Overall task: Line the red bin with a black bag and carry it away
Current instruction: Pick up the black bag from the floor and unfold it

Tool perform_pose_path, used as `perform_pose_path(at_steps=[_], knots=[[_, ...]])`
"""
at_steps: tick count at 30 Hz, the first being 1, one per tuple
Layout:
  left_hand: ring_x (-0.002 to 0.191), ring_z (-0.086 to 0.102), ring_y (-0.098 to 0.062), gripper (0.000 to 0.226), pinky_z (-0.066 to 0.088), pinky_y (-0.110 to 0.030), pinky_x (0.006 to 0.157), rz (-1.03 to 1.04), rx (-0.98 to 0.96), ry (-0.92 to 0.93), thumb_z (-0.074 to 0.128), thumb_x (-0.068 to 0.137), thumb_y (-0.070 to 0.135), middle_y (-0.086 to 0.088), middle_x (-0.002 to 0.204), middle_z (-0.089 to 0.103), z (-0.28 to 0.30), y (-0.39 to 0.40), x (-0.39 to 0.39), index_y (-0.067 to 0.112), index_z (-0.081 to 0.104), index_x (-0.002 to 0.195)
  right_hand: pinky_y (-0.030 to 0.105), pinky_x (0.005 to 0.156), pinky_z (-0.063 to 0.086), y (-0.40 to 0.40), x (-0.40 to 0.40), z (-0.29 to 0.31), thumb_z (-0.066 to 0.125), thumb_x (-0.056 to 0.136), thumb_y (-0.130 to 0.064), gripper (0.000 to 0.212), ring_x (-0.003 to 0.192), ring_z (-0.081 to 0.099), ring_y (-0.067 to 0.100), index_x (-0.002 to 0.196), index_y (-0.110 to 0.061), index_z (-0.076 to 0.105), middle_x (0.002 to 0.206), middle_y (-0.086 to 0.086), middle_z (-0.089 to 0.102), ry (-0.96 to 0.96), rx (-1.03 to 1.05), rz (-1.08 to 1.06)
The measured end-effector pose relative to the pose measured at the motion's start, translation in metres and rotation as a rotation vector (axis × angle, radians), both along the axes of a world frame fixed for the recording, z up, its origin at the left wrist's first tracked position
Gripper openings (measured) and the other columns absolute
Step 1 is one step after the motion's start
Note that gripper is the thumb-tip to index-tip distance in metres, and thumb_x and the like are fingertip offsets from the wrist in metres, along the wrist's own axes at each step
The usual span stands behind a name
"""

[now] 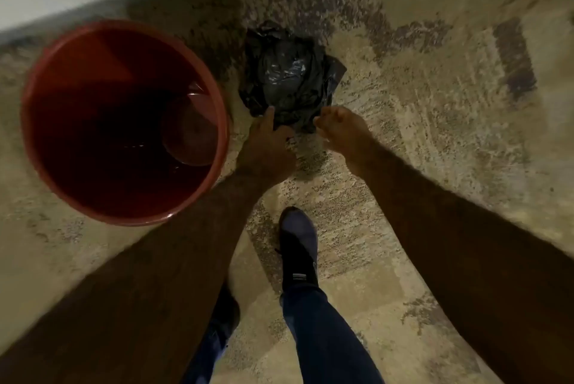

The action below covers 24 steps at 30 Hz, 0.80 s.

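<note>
A round red bin (40, 79) stands upright on the floor at the left, its dark inside bare of any bag. To its right a crumpled black bag (289, 73) lies on the carpet. My left hand (267, 144) reaches down to the bag's near edge, fingers spread and touching or nearly touching the plastic. My right hand (341, 129) hovers just right of that edge with fingers loosely curled, holding nothing.
A patterned beige and brown carpet (435, 104) covers the floor. A pale wall with a grey skirting (93, 8) runs behind the bin at the top left. My feet in dark socks (298, 247) stand just behind the hands.
</note>
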<state>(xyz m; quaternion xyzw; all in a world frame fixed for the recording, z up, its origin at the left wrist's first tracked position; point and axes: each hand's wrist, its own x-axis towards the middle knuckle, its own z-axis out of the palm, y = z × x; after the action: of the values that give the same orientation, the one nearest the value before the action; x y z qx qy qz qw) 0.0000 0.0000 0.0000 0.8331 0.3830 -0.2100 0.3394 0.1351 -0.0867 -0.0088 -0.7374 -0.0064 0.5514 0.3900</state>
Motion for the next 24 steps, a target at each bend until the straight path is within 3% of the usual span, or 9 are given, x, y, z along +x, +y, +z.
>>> perform_pose_path(at_steps=[3,4,6,9,12,15,20,22,24], knots=[[0.149,0.009,-0.036,0.071,0.033,-0.048,0.112,-0.039,0.018,0.047,0.063,0.083,0.015,-0.014,0.163,0.005,-0.023,0.004,0.004,0.02,0.032,0.148,0.04,0.075,0.052,0.011,0.001,-0.026,0.063,0.086,-0.01,0.017,0.082,0.063,0.02,0.084,-0.027,0.06,0.085,-0.002,0.067,-0.134,-0.025,-0.019],[0.148,0.01,-0.036,0.079,0.035,-0.048,0.111,-0.026,0.031,0.041,0.063,0.084,0.014,-0.014,0.163,0.006,-0.029,0.005,0.005,0.021,0.023,0.152,0.044,0.079,0.054,0.014,0.0,-0.034,0.064,0.086,-0.011,0.016,0.089,0.065,0.024,0.095,-0.024,0.06,0.094,0.002,0.069,-0.182,-0.04,0.006],[0.143,0.023,-0.035,0.082,0.044,-0.047,0.104,-0.002,0.09,0.018,0.062,0.085,0.014,-0.015,0.159,0.018,-0.044,0.006,0.008,0.022,0.016,0.153,0.045,0.084,0.057,0.02,0.0,-0.052,0.066,0.087,-0.017,0.038,0.103,0.066,0.027,0.12,-0.02,0.049,0.115,0.008,0.067,-0.174,-0.04,-0.018],[0.124,0.044,-0.032,0.066,0.053,-0.044,0.087,0.062,0.228,0.053,0.061,0.088,0.018,-0.014,0.141,0.039,-0.057,0.008,0.01,0.022,0.031,0.147,0.033,0.063,0.057,0.027,0.002,-0.069,0.071,0.088,-0.024,0.041,0.081,0.068,0.021,0.114,-0.019,0.041,0.108,0.011,0.067,0.04,-0.036,-0.298],[0.11,0.051,-0.03,0.026,0.053,-0.04,0.075,0.136,0.319,-0.002,0.056,0.09,0.015,-0.014,0.126,0.048,-0.069,0.008,0.012,0.012,0.057,0.116,0.027,0.051,0.049,0.032,0.001,-0.08,0.073,0.087,-0.026,0.025,0.057,0.058,0.017,0.098,-0.008,0.06,0.085,0.013,0.068,0.078,-0.096,-0.283],[0.096,0.056,-0.029,0.013,0.05,-0.037,0.068,0.181,0.304,-0.157,0.051,0.092,0.009,-0.017,0.116,0.052,-0.076,0.008,0.011,0.002,0.06,0.099,0.022,0.046,0.042,0.037,0.001,-0.087,0.072,0.088,-0.023,0.017,0.046,0.051,0.012,0.08,-0.01,0.063,0.064,0.005,0.06,0.053,-0.148,-0.242],[0.09,0.056,-0.025,0.009,0.033,-0.015,0.067,0.278,0.25,-0.449,0.05,0.089,0.002,-0.02,0.105,0.056,-0.051,0.001,0.012,-0.005,0.054,0.094,0.025,0.053,0.043,0.043,-0.002,-0.065,0.06,0.091,-0.014,0.005,0.054,0.054,0.011,0.086,-0.012,0.061,0.071,0.003,0.061,0.086,-0.053,-0.328],[0.095,0.058,-0.027,0.012,0.039,-0.015,0.073,0.32,0.262,-0.533,0.05,0.09,0.0,-0.023,0.107,0.059,-0.033,0.0,0.011,-0.008,0.055,0.098,0.025,0.056,0.049,0.045,-0.004,-0.041,0.057,0.09,-0.015,0.011,0.07,0.063,0.016,0.097,-0.009,0.063,0.082,0.006,0.068,0.114,0.039,-0.391],[0.097,0.06,-0.026,0.016,0.052,-0.026,0.077,0.378,0.25,-0.623,0.05,0.092,0.0,-0.022,0.109,0.06,-0.013,0.0,0.01,-0.01,0.056,0.104,0.025,0.061,0.054,0.046,-0.003,-0.015,0.054,0.088,-0.013,0.02,0.081,0.067,0.017,0.104,-0.006,0.063,0.09,0.007,0.07,0.152,0.147,-0.419]])
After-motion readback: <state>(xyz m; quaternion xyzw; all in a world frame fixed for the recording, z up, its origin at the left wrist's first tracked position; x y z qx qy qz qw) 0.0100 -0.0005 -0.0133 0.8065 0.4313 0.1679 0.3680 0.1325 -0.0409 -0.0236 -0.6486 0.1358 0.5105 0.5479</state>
